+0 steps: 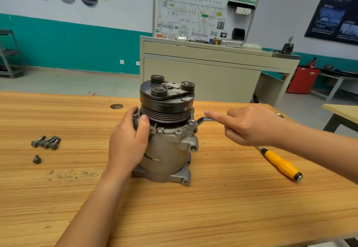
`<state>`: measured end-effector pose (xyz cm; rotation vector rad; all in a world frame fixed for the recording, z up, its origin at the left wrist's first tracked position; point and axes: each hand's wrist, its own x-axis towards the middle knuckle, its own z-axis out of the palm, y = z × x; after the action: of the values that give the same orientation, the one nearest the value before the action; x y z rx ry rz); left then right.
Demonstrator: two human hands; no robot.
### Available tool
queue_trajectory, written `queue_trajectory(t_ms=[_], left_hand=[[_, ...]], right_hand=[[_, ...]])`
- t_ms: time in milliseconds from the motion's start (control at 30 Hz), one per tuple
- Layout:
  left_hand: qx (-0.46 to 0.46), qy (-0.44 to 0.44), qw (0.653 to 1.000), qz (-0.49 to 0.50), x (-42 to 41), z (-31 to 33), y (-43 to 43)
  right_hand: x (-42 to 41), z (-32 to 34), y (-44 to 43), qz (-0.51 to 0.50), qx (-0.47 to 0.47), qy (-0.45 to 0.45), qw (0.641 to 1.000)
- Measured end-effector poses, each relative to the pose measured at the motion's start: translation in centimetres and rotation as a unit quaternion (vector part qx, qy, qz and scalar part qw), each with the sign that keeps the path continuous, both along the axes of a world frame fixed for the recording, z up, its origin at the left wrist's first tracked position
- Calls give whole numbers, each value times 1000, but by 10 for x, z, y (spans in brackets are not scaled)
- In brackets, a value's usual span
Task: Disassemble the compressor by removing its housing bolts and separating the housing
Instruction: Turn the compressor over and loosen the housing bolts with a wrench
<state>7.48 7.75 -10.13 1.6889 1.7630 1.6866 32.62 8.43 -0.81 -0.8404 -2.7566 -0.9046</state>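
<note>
Loose dark steel bolts [46, 142] lie at the compressor's 9 o'clock. The left hand [127, 142] wraps the upright grey aluminium compressor [166, 149]. From its flange bolt [191, 123], the silver ring wrench [205, 119] runs toward 3 o'clock into the right hand [249, 126], whose fingers curl round the handle, forefinger straight.

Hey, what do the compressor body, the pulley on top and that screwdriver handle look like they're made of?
Compressor body: likely cast aluminium, dull pale grey with a matte, slightly rough skin. Pulley: probably steel, dark and grooved, with a worn sheen. Screwdriver handle: seemingly smooth orange-yellow plastic, black band near its end.
</note>
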Motion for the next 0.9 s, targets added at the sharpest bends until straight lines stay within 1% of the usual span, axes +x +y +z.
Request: queue_trajectory(t_ms=[67,167,333,367,400,467,500,533,567,600,633,667,733,800,900], left_hand=[[-5,-16,999,-36,-10,2,7],[-6,-44,995,-95,-22,4,15],[-8,-61,989,-136,-28,6,21],[-10,-66,988,-136,-28,7,21],[-12,-72,988,-133,-29,6,21],[-10,-81,989,-123,-28,6,19],[-7,-83,990,-117,-27,6,19],[-5,-85,990,-112,-26,6,19],[-3,-87,990,-107,-25,5,19],[-2,-88,991,-102,-24,5,19],[0,-88,991,-97,-24,5,19],[2,-88,992,-92,-23,5,19],[5,-90,992,-87,-23,4,19],[5,-93,992,-85,-22,4,19],[4,-96,992,-83,-22,3,20]], right_hand=[[-3,0,12,35,-22,-9,999],[-14,-6,28,36,-23,19,999],[-36,-22,39,29,59,98,993],[-37,-25,36,23,68,132,989],[-37,-27,32,16,69,187,980],[-36,-27,12,-7,39,330,943],[-35,-25,-1,-14,36,383,923],[-34,-23,-14,-21,38,401,915],[-34,-22,-29,-46,30,381,923],[-34,-19,-42,-86,9,334,939],[-36,-16,-56,-145,-20,270,952],[-38,-15,-64,-200,-40,206,957],[-43,-17,-72,-247,-56,140,957],[-52,-15,-77,-274,-54,104,955],[-62,-7,-80,-333,-56,62,939]])
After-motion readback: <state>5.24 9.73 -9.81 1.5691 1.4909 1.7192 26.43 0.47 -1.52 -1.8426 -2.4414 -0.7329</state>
